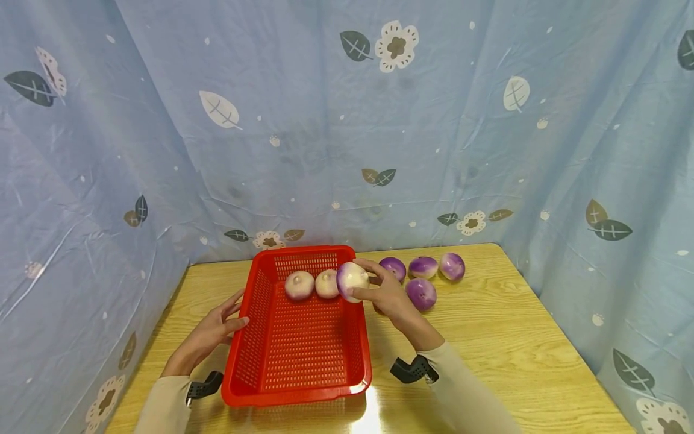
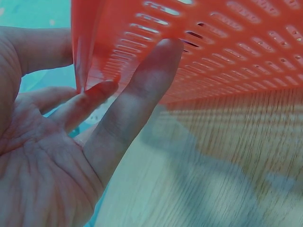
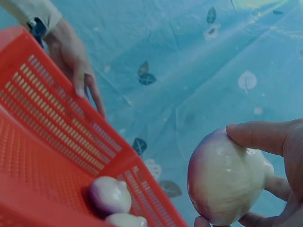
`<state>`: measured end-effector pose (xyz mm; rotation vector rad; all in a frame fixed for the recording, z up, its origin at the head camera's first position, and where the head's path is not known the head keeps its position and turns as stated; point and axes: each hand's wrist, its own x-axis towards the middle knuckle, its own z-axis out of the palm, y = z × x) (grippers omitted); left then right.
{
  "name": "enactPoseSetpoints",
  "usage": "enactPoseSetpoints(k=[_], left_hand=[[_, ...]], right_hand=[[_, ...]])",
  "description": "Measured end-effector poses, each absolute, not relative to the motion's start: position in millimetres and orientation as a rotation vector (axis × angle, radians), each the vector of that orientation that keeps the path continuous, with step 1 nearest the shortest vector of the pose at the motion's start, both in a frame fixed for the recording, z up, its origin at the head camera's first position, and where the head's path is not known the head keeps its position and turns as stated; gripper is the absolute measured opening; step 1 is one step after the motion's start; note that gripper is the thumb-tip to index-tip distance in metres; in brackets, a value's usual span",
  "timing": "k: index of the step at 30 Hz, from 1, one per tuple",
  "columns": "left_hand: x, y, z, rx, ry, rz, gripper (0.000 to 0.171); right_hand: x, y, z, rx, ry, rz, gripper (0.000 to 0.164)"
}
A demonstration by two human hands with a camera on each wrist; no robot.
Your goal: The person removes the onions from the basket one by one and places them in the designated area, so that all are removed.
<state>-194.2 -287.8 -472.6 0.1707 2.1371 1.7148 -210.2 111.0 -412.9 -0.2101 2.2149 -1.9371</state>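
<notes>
A purple-and-white turnip [image 1: 352,282] is held between the thumb and fingers of my right hand [image 1: 391,296], above the right rim of a red plastic basket [image 1: 303,396]. In the right wrist view the held turnip [image 3: 227,177] shows its pale side, with the thumb on top and fingertips beneath. Two more turnips, one on the left [image 1: 299,285] and one beside it [image 1: 327,284], lie at the back of the basket. My left hand [image 1: 214,331] touches the basket's left side. Its fingers [image 2: 135,106] extend along the outer slotted wall in the left wrist view.
Several purple turnips [image 1: 421,294] lie on the wooden table [image 1: 488,337] right of the basket; one is partly hidden by the right hand. A blue patterned curtain [image 1: 303,150] borders the table at the back and sides. Each wrist carries a black mount [image 1: 410,369].
</notes>
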Motion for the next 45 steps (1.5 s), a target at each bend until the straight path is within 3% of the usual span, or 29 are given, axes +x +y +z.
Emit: enactPoseSetpoints(k=[45], left_hand=[[-196.0,-288.7,-474.3,0.169,2.133,1.712,0.080]], right_hand=[[-218.2,232.6,-447.3,0.073,2.374,-1.951,0.066]])
